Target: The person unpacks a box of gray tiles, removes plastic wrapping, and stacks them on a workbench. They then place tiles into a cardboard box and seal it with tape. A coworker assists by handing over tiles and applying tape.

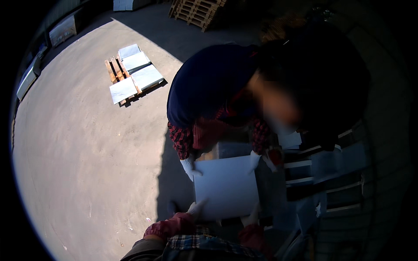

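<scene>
A pale, flat square slab lies level in front of me, between me and a co-worker bending over it. My left hand, in a light glove, grips its near left corner with the fingers on the top face. At the near right corner, my right hand is closed on the edge, dim in the shadow. The co-worker's gloved hands hold the far corners. Beside the far right corner is another light-gloved hand, close to a small red thing too dark to name.
On the right, slatted pallets carry more flat sheets in deep shade. A wooden pallet with several white slabs stands on the sunlit floor at the far left. Stacked pallets are at the back. Another dark-clothed person bends in at right.
</scene>
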`<state>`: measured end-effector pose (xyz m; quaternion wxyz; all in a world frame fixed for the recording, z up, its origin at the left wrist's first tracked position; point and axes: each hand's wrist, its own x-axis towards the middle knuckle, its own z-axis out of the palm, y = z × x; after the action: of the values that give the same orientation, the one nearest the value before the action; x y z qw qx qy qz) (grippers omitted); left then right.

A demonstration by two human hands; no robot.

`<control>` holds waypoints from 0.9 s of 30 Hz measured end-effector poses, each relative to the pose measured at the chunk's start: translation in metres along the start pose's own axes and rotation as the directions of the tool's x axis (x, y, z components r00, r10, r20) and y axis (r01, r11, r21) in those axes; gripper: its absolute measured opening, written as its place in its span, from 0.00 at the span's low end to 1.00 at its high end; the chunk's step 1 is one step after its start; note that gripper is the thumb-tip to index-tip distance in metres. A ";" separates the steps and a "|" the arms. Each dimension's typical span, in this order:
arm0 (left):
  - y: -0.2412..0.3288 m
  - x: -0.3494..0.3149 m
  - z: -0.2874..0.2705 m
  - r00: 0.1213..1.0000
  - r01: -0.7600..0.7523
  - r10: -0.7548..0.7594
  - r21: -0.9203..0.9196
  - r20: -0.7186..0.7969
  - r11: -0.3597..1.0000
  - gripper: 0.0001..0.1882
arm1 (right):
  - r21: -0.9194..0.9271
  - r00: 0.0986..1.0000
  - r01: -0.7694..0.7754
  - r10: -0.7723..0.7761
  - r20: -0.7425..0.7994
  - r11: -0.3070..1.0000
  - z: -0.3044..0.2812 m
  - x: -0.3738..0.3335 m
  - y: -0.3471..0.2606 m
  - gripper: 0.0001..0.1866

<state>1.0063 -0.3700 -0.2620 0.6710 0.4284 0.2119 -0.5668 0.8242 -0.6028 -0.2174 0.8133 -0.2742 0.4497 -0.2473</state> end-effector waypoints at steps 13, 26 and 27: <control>0.223 0.015 -0.097 0.933 -0.332 0.358 0.450 0.029 0.829 0.45 | 0.269 0.974 -0.224 0.211 0.079 0.937 0.229 0.085 0.061 0.31; 0.468 0.151 -0.037 0.929 -0.302 0.359 0.369 -0.095 0.879 0.46 | -0.577 0.877 0.481 -0.377 0.299 0.660 0.352 0.291 0.076 0.50; 0.481 0.151 -0.007 0.951 -0.239 0.298 0.410 -0.086 0.880 0.47 | -0.679 0.865 0.488 -0.407 0.293 0.549 0.361 0.291 0.058 0.54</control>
<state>1.5017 -0.4562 -0.2213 0.6258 0.6203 0.0802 -0.4660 1.2836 -0.6691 -0.2685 0.5642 -0.6940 0.3835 -0.2301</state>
